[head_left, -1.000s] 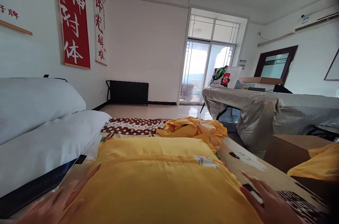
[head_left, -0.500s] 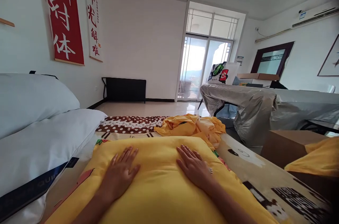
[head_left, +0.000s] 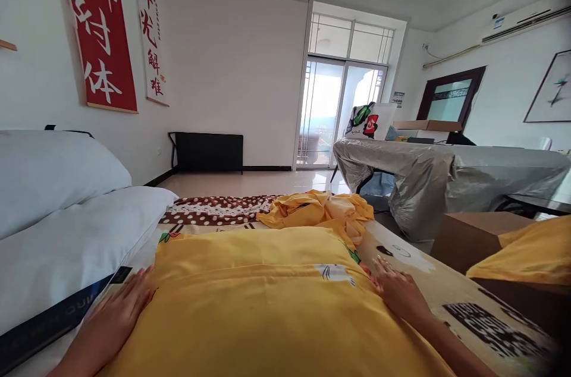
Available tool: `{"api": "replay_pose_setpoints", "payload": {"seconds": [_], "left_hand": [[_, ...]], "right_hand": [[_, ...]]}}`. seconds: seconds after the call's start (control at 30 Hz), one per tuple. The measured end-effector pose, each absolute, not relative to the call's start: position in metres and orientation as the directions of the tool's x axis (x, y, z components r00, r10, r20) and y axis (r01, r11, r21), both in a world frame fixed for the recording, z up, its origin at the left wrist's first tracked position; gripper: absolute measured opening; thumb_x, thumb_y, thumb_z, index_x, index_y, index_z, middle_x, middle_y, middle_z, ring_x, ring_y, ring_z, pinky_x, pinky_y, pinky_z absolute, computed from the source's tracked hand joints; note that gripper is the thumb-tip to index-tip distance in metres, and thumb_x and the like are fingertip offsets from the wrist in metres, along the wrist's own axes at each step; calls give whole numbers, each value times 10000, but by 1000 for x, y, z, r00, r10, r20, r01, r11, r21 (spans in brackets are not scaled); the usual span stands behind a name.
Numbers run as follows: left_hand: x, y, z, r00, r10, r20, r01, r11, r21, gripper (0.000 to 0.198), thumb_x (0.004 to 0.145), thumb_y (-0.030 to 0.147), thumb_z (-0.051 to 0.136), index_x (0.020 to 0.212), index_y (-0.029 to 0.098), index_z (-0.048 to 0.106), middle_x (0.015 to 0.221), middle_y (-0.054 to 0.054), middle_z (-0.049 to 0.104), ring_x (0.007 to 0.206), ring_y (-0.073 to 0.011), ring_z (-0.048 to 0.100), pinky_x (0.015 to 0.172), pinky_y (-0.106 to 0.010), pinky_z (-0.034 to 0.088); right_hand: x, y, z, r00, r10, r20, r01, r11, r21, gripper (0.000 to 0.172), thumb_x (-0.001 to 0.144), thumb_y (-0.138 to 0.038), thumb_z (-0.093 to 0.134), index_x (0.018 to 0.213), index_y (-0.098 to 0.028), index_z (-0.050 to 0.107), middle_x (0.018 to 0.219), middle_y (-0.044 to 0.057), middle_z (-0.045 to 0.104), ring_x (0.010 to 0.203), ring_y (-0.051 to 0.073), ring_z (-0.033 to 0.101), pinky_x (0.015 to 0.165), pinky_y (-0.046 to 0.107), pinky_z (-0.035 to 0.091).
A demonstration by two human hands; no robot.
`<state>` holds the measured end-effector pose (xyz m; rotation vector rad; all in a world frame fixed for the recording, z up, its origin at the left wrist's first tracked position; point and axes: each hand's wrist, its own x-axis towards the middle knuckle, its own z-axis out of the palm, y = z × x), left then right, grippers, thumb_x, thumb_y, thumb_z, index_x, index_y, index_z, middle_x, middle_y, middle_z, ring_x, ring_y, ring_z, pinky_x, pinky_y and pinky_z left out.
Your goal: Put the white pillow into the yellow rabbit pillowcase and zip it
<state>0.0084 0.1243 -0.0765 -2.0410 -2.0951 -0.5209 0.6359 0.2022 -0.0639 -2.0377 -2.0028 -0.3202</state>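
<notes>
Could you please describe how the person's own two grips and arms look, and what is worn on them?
The left grip and the right grip are bare human hands with slender fingers, without gloves. The left forearm and the right forearm are uncovered as far as they show; no sleeve is visible. I can make out no ring or watch.

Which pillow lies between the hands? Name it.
The yellow pillow, with left hand and right hand at its sides; both white pillows lie farther left.
</notes>
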Motion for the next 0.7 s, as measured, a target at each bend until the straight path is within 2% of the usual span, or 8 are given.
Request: {"api": "replay_pose_setpoints", "payload": {"seconds": [0.07, 0.1, 0.17, 0.2, 0.3, 0.4, 0.53, 0.7], "left_hand": [[41, 131, -35, 60, 931, 360, 995, -86, 56, 527, 859, 330, 300, 1298, 191, 555, 1457, -46, 419, 1371, -279, 337, 1093, -437, 344], [64, 137, -14, 43, 925, 379, 995, -75, 72, 538, 875, 308, 260, 1330, 179, 518, 1471, -55, 395, 1380, -274, 322, 1091, -462, 338], [120, 152, 27, 69, 925, 374, 987, -118, 108, 566, 920, 294, 183, 1454, 162, 313, 1513, -65, 313, 1403, -223, 276, 1122, -464, 281], [148, 162, 43, 85, 939, 332, 986, -128, 110, 565, 925, 288, 185, 1468, 159, 273, 1519, -71, 295, 1409, -210, 263, 1128, -468, 262], [215, 195, 69, 123, 958, 259, 987, -146, 70, 564, 891, 167, 225, 1445, 117, 317, 1514, -103, 300, 1416, -215, 242, 1145, -503, 191], [241, 225, 56, 117, 964, 237, 986, -141, 84, 554, 870, 144, 266, 1410, 96, 382, 1484, -137, 352, 1399, -243, 283, 1131, -520, 212], [221, 246, 5, 103, 978, 183, 982, -130, 140, 539, 932, 334, 248, 1377, 95, 435, 1448, -132, 419, 1367, -229, 352, 1123, -445, 283], [123, 267, -62, -8, 984, 180, 976, -31, 216, 541, 923, 364, 214, 1296, 156, 546, 1399, -73, 494, 1345, -222, 389, 1118, -424, 307]], "right_hand": [[594, 203, -22, -55, 913, 405, 997, 71, -26, 528, 861, -222, 308, 1322, -53, 501, 1405, 213, 447, 1311, 296, 425, 1049, 494, 336], [565, 202, -1, -111, 900, 422, 990, 136, -28, 530, 881, -229, 291, 1343, -41, 472, 1420, 210, 429, 1317, 285, 418, 1062, 475, 323], [500, 201, 36, -217, 869, 445, 961, 269, -58, 531, 901, -254, 296, 1372, -48, 430, 1439, 196, 411, 1342, 272, 381, 1078, 456, 297], [467, 201, 50, -290, 850, 439, 933, 353, -66, 533, 892, -224, 308, 1387, -56, 407, 1452, 182, 398, 1358, 255, 357, 1087, 442, 282], [385, 208, 68, -417, 828, 373, 864, 489, -119, 536, 820, -124, 372, 1350, -81, 441, 1452, 168, 406, 1360, 244, 344, 1084, 433, 269], [350, 228, 52, -399, 851, 342, 863, 475, -174, 461, 840, -152, 395, 1288, -100, 492, 1397, 167, 474, 1311, 254, 406, 1064, 445, 282], [381, 261, 3, -366, 880, 303, 871, 438, -221, 357, 931, -263, 324, 1134, -164, 600, 1255, 102, 612, 1199, 199, 522, 1016, 364, 351], [466, 298, -37, -245, 926, 286, 891, 332, -311, 444, 952, -331, 277, 1226, -152, 577, 1350, 106, 544, 1294, 202, 444, 1074, 377, 303]]}}
